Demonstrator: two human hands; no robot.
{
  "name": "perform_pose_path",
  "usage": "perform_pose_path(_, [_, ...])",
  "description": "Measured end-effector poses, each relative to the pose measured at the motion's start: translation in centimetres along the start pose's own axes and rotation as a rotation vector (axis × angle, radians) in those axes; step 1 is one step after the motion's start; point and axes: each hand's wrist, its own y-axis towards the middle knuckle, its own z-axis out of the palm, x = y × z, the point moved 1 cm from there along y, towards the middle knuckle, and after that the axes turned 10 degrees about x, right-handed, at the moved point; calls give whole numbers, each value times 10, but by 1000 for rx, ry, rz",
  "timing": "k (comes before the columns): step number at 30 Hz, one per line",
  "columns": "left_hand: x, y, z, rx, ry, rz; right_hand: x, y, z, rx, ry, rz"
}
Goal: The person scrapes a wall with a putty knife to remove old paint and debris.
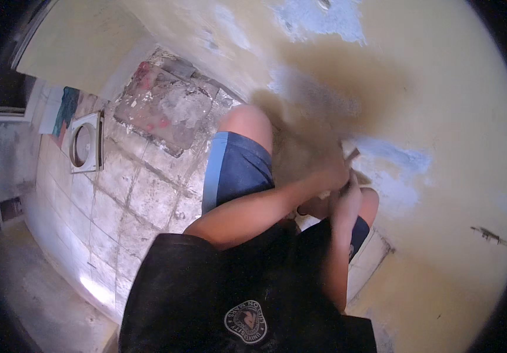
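Observation:
My left hand [335, 173] and my right hand [349, 199] come together close in front of the wall, over my right knee. Both are closed around a narrow hand tool [352, 156], perhaps a scraper. Its flat brown end sticks out beyond my fingers, while the rest is covered by my hands and blurred. Behind them rises a yellowish painted wall [456, 145]. Near my hands the wall has a bare, pale bluish patch [394, 154] where the paint is gone, and a broad brown stain [346, 75] spreads above.
A stained, flaking board or sheet [169, 110] lies on the dirty tiled floor [152, 172] beyond my left knee. Farther left stands a white square frame with a round opening [86, 141]. On the right, a dark fitting or cable [491, 236] juts from the wall.

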Motion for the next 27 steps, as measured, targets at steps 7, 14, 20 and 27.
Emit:
perform_pose_path(7, [-50, -19, -47, 198, -291, -203, 0, 6, -2, 2, -51, 81])
perform_pose_path(14, [-21, -17, -47, 352, -168, -194, -3, 12, 16, 28, -89, 10])
perform_pose_path(20, [-16, -15, -44, 492, -64, -170, -5, 15, 25, 117, -76, 110])
perform_pose_path(27, [-37, -9, -48, 563, 191, -151, -1, 8, 3, 101, -12, 115])
